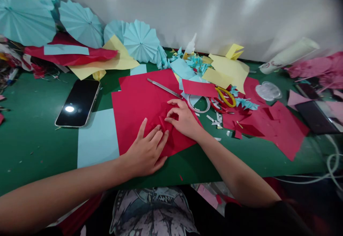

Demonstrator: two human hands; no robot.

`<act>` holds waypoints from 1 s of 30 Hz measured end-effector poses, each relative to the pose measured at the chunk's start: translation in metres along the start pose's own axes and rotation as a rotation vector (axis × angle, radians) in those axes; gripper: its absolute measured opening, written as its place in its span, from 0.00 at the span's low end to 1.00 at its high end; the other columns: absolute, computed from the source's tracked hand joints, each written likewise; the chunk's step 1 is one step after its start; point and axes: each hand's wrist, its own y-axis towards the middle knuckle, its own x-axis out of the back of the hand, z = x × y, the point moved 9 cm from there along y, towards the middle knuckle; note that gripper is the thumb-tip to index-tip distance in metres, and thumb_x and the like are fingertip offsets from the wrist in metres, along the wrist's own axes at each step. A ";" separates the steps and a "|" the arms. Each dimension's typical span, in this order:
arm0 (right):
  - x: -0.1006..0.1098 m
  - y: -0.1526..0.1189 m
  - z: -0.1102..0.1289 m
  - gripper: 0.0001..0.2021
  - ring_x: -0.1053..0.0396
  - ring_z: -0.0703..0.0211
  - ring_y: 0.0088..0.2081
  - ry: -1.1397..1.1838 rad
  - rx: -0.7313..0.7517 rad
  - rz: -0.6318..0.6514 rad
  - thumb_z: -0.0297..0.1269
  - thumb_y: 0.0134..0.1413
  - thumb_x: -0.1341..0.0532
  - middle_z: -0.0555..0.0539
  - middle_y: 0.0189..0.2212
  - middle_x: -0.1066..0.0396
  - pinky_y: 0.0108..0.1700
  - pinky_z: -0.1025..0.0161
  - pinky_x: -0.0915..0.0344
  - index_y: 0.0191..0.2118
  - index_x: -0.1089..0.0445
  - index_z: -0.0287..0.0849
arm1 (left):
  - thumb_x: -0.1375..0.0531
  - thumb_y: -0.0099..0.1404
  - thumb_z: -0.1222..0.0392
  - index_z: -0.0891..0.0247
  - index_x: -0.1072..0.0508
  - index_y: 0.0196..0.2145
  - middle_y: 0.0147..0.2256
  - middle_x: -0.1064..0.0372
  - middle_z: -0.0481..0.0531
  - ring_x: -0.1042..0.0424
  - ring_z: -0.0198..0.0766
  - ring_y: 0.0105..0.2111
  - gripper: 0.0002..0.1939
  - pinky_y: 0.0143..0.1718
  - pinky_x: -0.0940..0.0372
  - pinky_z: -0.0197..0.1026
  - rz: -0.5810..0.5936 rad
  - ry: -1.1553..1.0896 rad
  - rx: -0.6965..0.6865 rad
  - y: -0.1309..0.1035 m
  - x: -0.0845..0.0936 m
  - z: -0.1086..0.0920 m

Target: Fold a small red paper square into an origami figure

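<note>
Sheets of red paper (136,104) lie in front of me on the green table. On top of them, between my hands, is a small folded piece of red paper (162,121), hard to tell from the sheet below. My left hand (148,146) rests flat with its fingers stretched out, the tips touching the folded piece. From the other side my right hand (182,119) curls thumb and forefinger together at the edge of that piece. A slim silver craft knife (164,88) lies just beyond on the red sheet.
A phone (79,104) and light blue paper (98,136) lie left. Right are a tape roll (198,108), yellow-handled scissors (226,97), red scraps (284,125) and a dark device (317,116). Pleated blue paper fans (141,41) and a glue bottle (190,46) stand at the back.
</note>
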 end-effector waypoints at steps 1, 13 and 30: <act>0.001 0.000 0.000 0.05 0.41 0.51 0.53 0.001 -0.003 -0.004 0.30 0.45 0.36 0.41 0.49 0.38 0.55 0.50 0.43 0.25 0.33 0.40 | 0.53 0.65 0.51 0.76 0.41 0.56 0.45 0.35 0.66 0.40 0.53 0.53 0.29 0.58 0.70 0.65 -0.001 -0.002 0.002 0.000 0.000 0.000; 0.001 0.001 -0.003 0.04 0.40 0.53 0.54 0.013 -0.013 0.018 0.28 0.47 0.39 0.41 0.50 0.38 0.56 0.51 0.43 0.25 0.33 0.40 | 0.51 0.64 0.49 0.73 0.36 0.54 0.51 0.39 0.67 0.48 0.55 0.58 0.28 0.59 0.73 0.63 -0.030 0.023 0.004 -0.001 0.002 0.001; 0.002 0.000 -0.002 0.04 0.40 0.52 0.53 0.001 0.044 0.001 0.28 0.49 0.41 0.40 0.49 0.38 0.54 0.50 0.42 0.26 0.36 0.41 | 0.56 0.66 0.44 0.67 0.37 0.54 0.58 0.47 0.67 0.51 0.54 0.60 0.28 0.56 0.77 0.69 0.019 -0.016 -0.071 0.002 -0.003 0.004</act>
